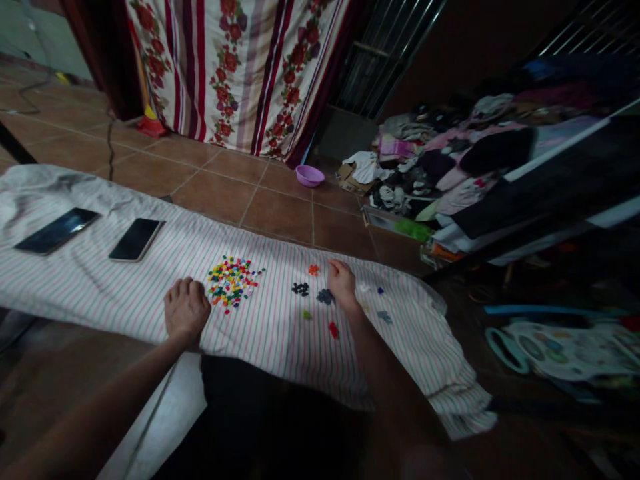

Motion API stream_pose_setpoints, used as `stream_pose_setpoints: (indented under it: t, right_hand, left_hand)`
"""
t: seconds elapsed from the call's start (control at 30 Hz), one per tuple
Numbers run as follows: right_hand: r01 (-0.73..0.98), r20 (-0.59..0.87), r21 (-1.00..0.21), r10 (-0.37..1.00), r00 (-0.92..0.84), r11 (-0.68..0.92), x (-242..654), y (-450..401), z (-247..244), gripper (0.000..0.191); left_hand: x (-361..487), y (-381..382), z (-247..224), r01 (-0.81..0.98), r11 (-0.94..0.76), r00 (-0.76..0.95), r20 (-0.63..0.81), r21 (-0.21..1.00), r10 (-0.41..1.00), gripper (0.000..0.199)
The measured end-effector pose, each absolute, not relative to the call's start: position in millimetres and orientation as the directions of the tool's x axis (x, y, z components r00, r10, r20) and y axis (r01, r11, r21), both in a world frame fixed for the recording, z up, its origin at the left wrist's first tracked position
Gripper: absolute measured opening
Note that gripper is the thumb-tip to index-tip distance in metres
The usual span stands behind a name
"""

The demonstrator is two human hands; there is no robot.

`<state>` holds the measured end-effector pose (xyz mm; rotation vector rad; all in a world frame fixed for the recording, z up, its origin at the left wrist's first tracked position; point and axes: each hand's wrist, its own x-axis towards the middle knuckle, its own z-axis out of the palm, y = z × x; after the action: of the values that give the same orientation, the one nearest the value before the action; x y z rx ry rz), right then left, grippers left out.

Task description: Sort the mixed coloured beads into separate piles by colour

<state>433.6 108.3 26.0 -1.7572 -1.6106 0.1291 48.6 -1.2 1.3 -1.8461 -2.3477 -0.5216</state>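
A mixed heap of small coloured pieces [233, 280] lies on the striped cloth [270, 327]. Just left of it my left hand [187, 308] rests on the cloth with its fingers curled. My right hand [342, 283] is closed near the small piles, its fingertips pinched; anything between them is too small to make out. Around it lie orange pieces [313, 270], black pieces [301, 289], dark grey pieces [325, 296], green pieces [307, 314], red pieces [333, 329], grey-blue pieces [385, 317] and a dark blue piece [381, 291].
A tablet [57, 231] and a phone [137, 239] lie on the cloth at the left. Beyond it, a purple basin [310, 176] stands on the tiled floor before a floral curtain [230, 73]. Clothes [450, 160] are heaped at the right.
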Motion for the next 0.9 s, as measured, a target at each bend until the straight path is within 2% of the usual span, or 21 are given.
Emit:
stream_pose_setpoints:
  t: [0.17,0.27,0.47,0.67,0.9]
  right_hand:
    - [0.707,0.428,-0.633,0.904,-0.021,0.316,345,88,17,0.03]
    - [0.631,0.398,-0.672,0.908,-0.134,0.388,295,66,5,0.027]
    - [0.705,0.289,-0.632,0.942,-0.173,0.323,241,25,-18,0.018]
    - [0.771,0.308,-0.549,0.936,-0.173,0.323,233,11,-22,0.016]
    - [0.85,0.262,-0.468,0.957,-0.128,0.242,227,13,-20,0.017]
  left_hand:
    - [47,-1,-4,0.958,0.187,-0.252,0.329,0.215,0.91,0.027]
    - [47,-1,-4,0.956,0.177,-0.25,0.335,0.234,0.909,0.027]
    - [47,0,-4,0.953,0.18,-0.256,0.33,0.244,0.909,0.026]
    - [46,0,-6,0.955,0.177,-0.253,0.346,0.236,0.904,0.027]
    - [46,-1,-4,0.948,0.175,-0.261,0.334,0.266,0.906,0.028]
